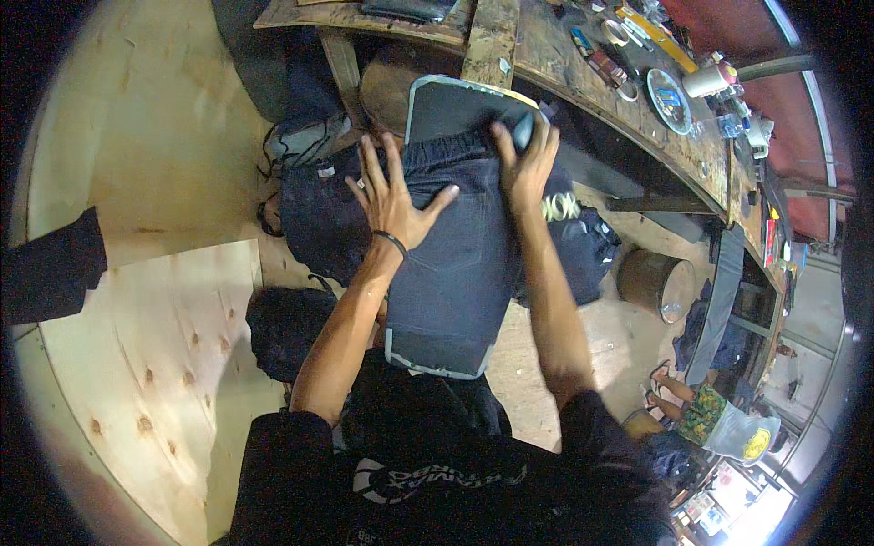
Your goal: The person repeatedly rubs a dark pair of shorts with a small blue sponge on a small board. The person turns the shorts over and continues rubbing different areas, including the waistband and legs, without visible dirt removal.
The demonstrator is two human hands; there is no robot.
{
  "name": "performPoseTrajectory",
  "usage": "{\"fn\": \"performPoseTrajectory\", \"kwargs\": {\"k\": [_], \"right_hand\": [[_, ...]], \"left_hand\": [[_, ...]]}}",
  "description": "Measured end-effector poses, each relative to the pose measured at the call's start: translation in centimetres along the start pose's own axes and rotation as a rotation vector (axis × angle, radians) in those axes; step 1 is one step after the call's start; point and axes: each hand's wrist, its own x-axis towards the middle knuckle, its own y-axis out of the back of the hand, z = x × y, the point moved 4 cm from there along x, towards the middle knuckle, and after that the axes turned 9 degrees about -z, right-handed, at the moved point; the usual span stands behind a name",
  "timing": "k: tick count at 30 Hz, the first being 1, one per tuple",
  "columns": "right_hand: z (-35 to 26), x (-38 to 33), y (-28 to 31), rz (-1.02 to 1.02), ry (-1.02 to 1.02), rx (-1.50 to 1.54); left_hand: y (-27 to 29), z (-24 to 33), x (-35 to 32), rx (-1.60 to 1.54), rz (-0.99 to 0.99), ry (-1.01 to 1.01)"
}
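Note:
Dark denim-like shorts or trousers [451,246] with a gathered elastic waistband and a back pocket lie over a flat dark board [455,105] with a pale edge. The board sticks out past the waistband and again at the near end, over my lap. My left hand [393,207] lies on the cloth by the waistband, fingers spread, holding nothing. My right hand [526,168] is at the waistband's right end, thumb and fingers curled round a small blue-grey object [523,133]. That object is partly hidden and blurred, so its kind is unclear.
More dark clothing [319,214] is piled left of the board, and another dark heap [583,255] lies right. A worn wooden workbench [601,118] carries a plate [669,100] and a thread cone [710,80]. A round wooden stool [657,284] stands right. Another person [719,419] sits farther off.

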Motion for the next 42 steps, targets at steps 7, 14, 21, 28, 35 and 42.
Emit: {"fn": "performPoseTrajectory", "kwargs": {"k": [7,14,21,28,35,42], "right_hand": [[-0.2,4.1,3.9,0.171,-0.214,0.247],[-9.9,-7.3,2.6,-0.617,0.164,-0.03],[-9.9,-9.1,0.7,-0.782,0.112,0.019],[-10.4,-12.6,4.5,-0.689,0.013,-0.008],[-9.2,-15.6,8.8,-0.631,0.119,-0.124],[-3.4,-6.4,6.7,-0.406,-0.061,-0.209]], "left_hand": [[-1.1,4.3,4.8,0.213,-0.211,-0.204],[-3.0,3.5,9.1,0.175,-0.293,-0.473],[-3.7,3.3,9.6,0.163,-0.323,-0.433],[-2.5,4.9,8.6,0.225,-0.213,-0.401],[-3.6,7.9,8.3,0.137,-0.247,-0.435],[-5.0,6.9,9.0,0.191,-0.252,-0.338]]}}
